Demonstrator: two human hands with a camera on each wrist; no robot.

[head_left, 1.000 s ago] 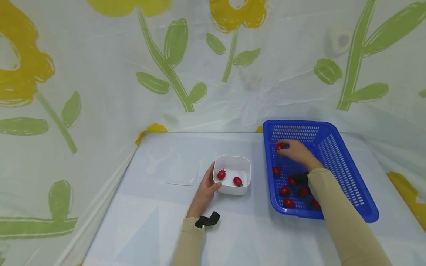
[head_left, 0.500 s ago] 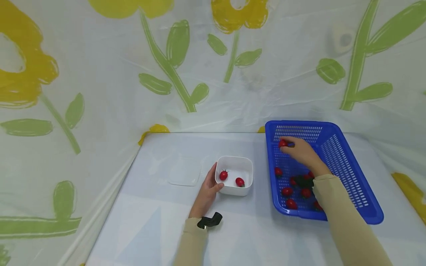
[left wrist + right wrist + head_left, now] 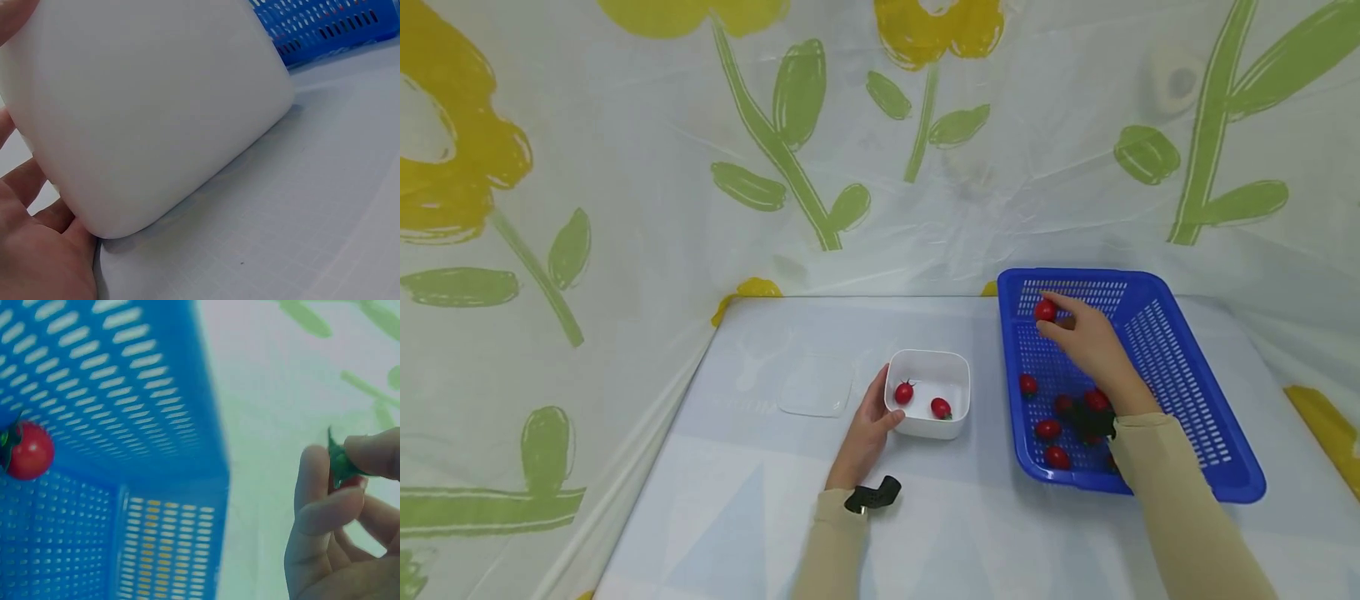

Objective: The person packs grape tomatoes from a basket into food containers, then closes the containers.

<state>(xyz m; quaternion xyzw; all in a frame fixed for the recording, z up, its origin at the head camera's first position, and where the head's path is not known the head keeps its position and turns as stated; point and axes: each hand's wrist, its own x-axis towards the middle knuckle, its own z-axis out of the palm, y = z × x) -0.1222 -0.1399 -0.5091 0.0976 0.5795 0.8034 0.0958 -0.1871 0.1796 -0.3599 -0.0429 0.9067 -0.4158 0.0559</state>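
Note:
My right hand pinches a red cherry tomato between thumb and fingers, raised over the far end of the blue basket. The right wrist view shows this tomato's green stem between the fingertips. With thumb in front and fingers along its left side, my left hand grips a white square container standing on the table. Inside lie two cherry tomatoes, one at left and another at right. Several more tomatoes rest in the basket, some partly hidden by the right wrist.
A clear flat lid lies on the table to the left of the container. Behind the table hangs a white curtain printed with flowers. Black straps sit at the wrists.
My right hand has risen with the pinched tomato, slightly toward the far end of the basket. The left hand and container stay in place; the view shifts slightly.

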